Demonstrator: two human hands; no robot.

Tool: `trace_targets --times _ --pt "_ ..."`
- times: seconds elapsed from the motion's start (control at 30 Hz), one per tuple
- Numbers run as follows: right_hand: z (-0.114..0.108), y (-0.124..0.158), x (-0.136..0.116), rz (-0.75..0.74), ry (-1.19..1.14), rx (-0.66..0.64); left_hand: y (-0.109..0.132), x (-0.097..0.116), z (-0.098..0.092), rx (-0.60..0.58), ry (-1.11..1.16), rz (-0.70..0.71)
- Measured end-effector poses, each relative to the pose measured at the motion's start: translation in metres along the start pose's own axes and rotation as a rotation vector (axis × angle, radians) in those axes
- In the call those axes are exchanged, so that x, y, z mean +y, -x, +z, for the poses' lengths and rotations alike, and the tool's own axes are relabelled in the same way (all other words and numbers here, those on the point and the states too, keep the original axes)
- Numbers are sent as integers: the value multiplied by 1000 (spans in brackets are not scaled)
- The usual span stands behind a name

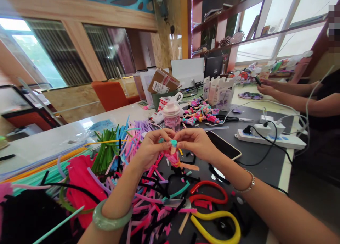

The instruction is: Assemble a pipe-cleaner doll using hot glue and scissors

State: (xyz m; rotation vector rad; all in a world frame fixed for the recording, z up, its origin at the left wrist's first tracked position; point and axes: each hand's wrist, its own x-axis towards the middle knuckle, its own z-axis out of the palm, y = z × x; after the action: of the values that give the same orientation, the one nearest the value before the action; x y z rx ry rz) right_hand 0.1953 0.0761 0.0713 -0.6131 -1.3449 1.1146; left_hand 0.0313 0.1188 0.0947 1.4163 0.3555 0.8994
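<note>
A small pink pipe-cleaner figure (173,156) sits between the two hands, held just above the scattered cuttings, with a teal tuft at its top. The fingers (165,134) of the left hand (152,149) and the right hand (195,143) curl inward and pinch it from either side, their tips nearly meeting by the tuft. Exactly which fingers press where is partly hidden. Both forearms rise from the bottom of the view and angle toward the middle, with a jade bangle (111,215) on the left wrist and a beaded bracelet (245,183) on the right.

Below the hands lies a heap of cut pipe cleaners (148,201) in pink, black and teal, on a white surface (53,148) and a dark mat (255,112). A phone (223,144) lies just beside the right hand, with a power strip (268,139) beyond it. Ahead stand a pink-lidded jar (171,116) and a pile of small pipe-cleaner figures (199,112). Off to the right, a co-worker's hands (265,89) rest near the far end, one holding something dark.
</note>
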Motion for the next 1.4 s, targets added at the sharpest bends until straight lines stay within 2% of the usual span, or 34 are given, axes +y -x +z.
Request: trace_targets --times 0.63,1.4 --pt "3 2 2 -67 45 13 1 1 1 3 -43 33" --pt "4 1 0 -52 67 66 1 0 2 21 -75 23"
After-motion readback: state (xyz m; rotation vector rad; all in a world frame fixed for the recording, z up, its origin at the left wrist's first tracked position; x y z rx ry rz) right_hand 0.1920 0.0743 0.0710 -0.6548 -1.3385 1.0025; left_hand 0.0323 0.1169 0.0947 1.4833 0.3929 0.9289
